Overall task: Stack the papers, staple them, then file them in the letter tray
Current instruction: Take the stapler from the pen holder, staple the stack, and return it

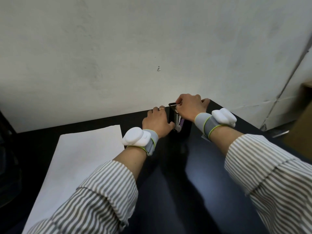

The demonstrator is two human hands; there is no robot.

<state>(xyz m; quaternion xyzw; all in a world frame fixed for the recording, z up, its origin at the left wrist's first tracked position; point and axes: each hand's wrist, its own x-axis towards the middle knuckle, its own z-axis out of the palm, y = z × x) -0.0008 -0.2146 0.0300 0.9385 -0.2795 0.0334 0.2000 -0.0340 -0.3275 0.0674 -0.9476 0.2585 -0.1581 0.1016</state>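
A stack of white papers lies flat on the left of the black table. At the table's back edge, against the wall, stands a black mesh holder, and a purple object shows through its mesh. My left hand grips the holder's left side. My right hand is over its top, with the fingers curled at the rim and into the opening. Whatever they touch inside is hidden. No letter tray is in view.
A pale wall rises straight behind the table. The table's right back corner is just past my right hand. A brown surface shows at the far right. White sensor units are strapped to both wrists.
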